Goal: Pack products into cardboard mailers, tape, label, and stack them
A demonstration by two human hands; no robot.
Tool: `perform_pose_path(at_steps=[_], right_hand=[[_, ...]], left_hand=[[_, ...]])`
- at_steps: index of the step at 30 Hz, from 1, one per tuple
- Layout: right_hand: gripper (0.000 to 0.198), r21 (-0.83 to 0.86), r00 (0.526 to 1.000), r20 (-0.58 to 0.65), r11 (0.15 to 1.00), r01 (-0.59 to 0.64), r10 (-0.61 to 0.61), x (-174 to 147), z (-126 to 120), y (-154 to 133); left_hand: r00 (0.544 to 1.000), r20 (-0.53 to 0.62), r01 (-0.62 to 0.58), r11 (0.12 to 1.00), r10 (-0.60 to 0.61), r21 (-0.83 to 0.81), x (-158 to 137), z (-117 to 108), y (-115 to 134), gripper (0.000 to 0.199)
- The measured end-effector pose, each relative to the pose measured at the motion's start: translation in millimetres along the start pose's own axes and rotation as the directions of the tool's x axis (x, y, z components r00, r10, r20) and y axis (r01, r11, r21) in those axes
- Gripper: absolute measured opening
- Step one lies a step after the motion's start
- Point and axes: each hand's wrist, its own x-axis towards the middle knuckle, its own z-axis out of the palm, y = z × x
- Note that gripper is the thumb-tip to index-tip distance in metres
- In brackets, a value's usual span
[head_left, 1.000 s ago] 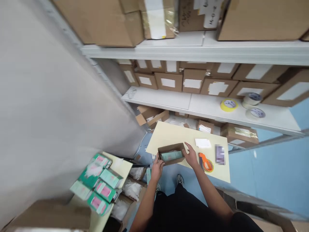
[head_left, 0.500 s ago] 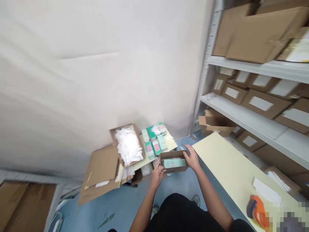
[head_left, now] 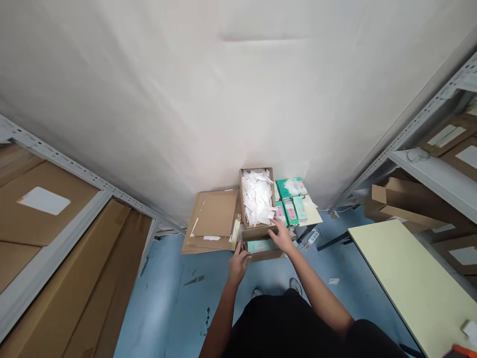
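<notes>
Open brown cardboard box finger-pinched by left hand; right hand spread-fingered; oblong pale-green carton could be spilled by tilting.

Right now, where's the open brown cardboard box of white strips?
In the head view, that box is slightly right of centre, between flattened brown cardboard on its left and green-and-pink boxes on its right.

A small cream table at the far middle holds a carton of white strips, with green boxes to its right. Near right, another cream table bears a partly visible orange object. A white scrap lies on the blue floor.
</notes>
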Motion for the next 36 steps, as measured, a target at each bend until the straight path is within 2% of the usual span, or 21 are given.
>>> perform_pose_path(at_steps=[5, 9, 13, 16, 19, 23, 26, 30, 36], right_hand=[[0.057, -0.128, 0.997, 0.064, 0.991, -0.041, 0.050, 52, 33, -6], [0.078, -0.252, 0.989, 0.108, 0.965, -0.070, 0.100, 107, 62, -9], [0.101, -0.312, 0.976, 0.195, 0.950, -0.034, 0.098, 157, 90, -11], [0.108, -0.349, 0.961, 0.250, 0.937, -0.022, 0.115, 185, 106, -8], [0.098, -0.398, 0.943, 0.313, 0.917, 0.021, 0.115, 205, 113, 0], [0.065, -0.430, 0.928, 0.357, 0.900, 0.066, 0.103, 222, 113, 11], [0.048, -0.448, 0.924, 0.373, 0.889, 0.094, 0.090, 227, 111, 13], [0.042, -0.435, 0.928, 0.370, 0.890, 0.135, 0.040, 222, 105, 9], [0.041, -0.272, 0.967, 0.216, 0.943, 0.190, -0.132, 200, 84, -6]], left_hand=[[1.000, 0.011, 0.020, 0.997, -0.019, -0.071, 9, -3, -8, 0.019], [0.999, 0.010, 0.054, 0.994, -0.053, -0.093, 17, 3, -5, 0.018], [0.996, 0.005, 0.094, 0.993, -0.094, -0.074, 26, 5, -2, 0.017], [0.994, -0.001, 0.106, 0.993, -0.106, -0.041, 35, 3, 0, 0.015], [0.995, 0.010, 0.101, 0.995, -0.101, -0.019, 42, 1, 2, 0.016], [0.992, 0.027, 0.126, 0.992, -0.125, -0.008, 46, 2, 3, 0.017], [0.992, 0.016, 0.127, 0.992, -0.127, -0.024, 45, 4, 2, 0.017], [0.991, 0.026, 0.131, 0.991, -0.130, -0.039, 44, 6, 4, 0.017], [0.995, 0.035, 0.100, 0.994, -0.098, -0.039, 44, 4, 8, 0.020]])
